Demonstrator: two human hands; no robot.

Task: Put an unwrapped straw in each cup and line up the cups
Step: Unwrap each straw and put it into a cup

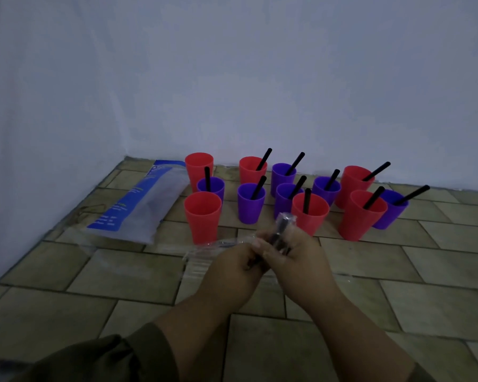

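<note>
Floor (342,326): tan rectangular tiles | just beyond where left hand (232,267) and right hand (295,260) grip a wrapped straw (283,226): twelve cups (202,221), six red, six purple, upright, clustered | beyond-left of grip: blue-and-white plastic bag (138,205) lying flat | left of grip: crumpled clear wrapping (188,267)

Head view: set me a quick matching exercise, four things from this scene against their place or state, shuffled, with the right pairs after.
Things:
1. front-left red cup
2. rightmost purple cup
3. blue-and-white packet
4. wrapped straw

Place or state:
A. gripped by the left hand and the right hand
B. lies flat at the far left
C. has a black straw in it
D. has no straw in it

Pairs: 1-D, 2-C, 3-B, 4-A
</note>
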